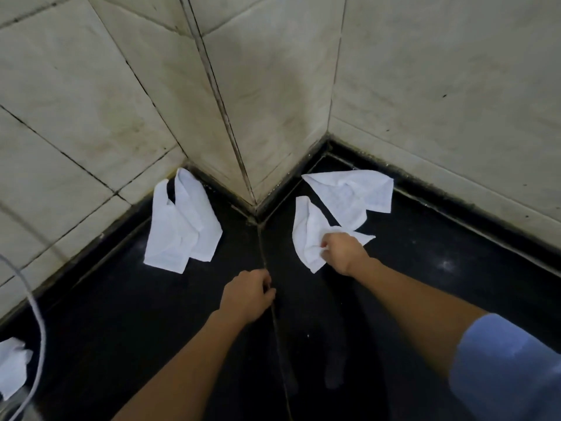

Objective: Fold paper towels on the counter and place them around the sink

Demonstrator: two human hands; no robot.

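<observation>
Paper towel (309, 235) lies crumpled on the dark table (425, 284) near the tiled corner, pinched at its near edge by the right hand (340, 253). Left hand (247, 294) is curled, holding nothing. Risk: thin sheet tears or drags against the neighbouring towel (352, 194).

Place: it looked like a home kitchen or wash area.
Counter (127, 329): it was dark polished stone with a seam.
Wall tiles (91, 101): they were pale and stained, with dark grout, and rose directly behind the counter.
Cable (39, 323): it hung at the counter's left end.
</observation>
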